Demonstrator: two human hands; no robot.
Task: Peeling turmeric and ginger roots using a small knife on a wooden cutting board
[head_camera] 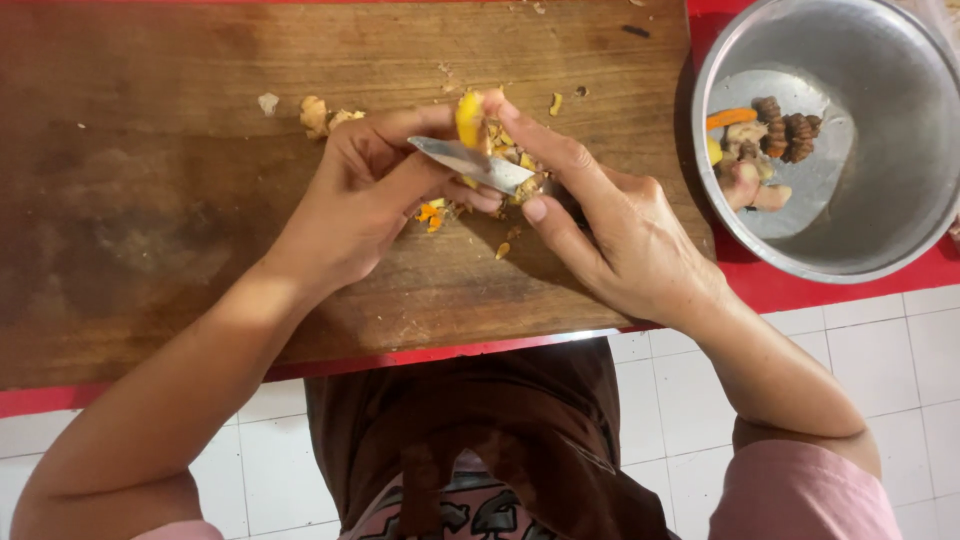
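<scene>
My left hand [365,195] pinches a small yellow-orange root piece [469,118] between thumb and fingers over a wooden cutting board [200,180]. My right hand [610,225] grips a small knife whose steel blade [470,163] lies flat against the root piece and across my left fingers. The knife's handle is hidden in my right palm. Orange and tan peel scraps [432,213] lie on the board just under both hands.
A metal bowl [890,210] at the right holds several knobbly roots [785,128] and an orange piece. More peelings [320,115] lie on the board left of my hands. The board rests on a red surface [760,285]; white floor tiles show below.
</scene>
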